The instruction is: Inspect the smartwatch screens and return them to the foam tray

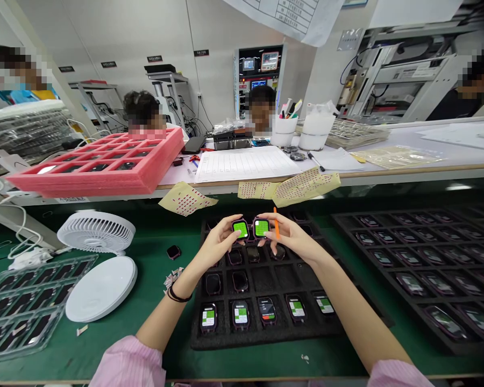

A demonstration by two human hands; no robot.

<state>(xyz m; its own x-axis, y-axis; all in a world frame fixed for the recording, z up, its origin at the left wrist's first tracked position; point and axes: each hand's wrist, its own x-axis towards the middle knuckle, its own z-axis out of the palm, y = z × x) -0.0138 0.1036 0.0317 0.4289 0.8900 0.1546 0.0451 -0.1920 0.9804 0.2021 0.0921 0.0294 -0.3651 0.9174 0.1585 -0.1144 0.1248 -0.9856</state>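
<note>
Two smartwatches are held up side by side over a black foam tray [226, 339] on a green-matted worktop [153, 344], the left grip [215, 246] closed on the left watch [240, 229] and the right grip [291, 237] closed on the right watch [261, 228]. Green screens face up, cases almost touching, long axes running roughly away from the wearer. Each watch lies nearest its own hand, above the tray's upper compartments. An orange stick [276, 230] stands between the right fingers [266, 243].
</note>
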